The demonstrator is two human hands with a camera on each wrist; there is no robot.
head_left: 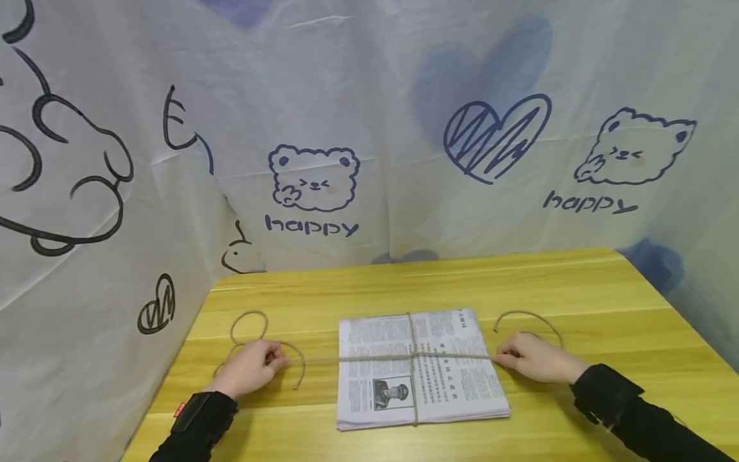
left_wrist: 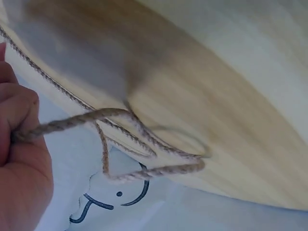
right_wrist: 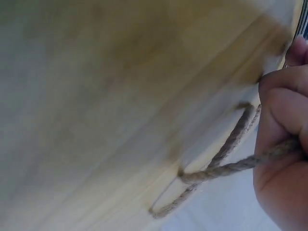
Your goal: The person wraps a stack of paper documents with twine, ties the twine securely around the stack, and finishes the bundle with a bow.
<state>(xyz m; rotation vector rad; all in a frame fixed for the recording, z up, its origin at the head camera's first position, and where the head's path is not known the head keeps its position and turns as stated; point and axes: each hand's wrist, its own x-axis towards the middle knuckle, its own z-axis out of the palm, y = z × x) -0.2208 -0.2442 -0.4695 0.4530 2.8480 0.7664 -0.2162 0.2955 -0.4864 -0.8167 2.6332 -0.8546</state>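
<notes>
In the head view, a person's left hand (head_left: 248, 370) and right hand (head_left: 535, 359), lower left and lower right, pinch a cord (head_left: 414, 355) either side of newspapers (head_left: 441, 382) stacked at lower centre on the table (head_left: 300, 296), apparently so that it runs taut across them. In the left wrist view, curled fingers at the left edge grip the cord, its slack looping mid-frame. In the right wrist view, fingers at the right edge also grip it, likely close to the stack for firmer tension.
</notes>
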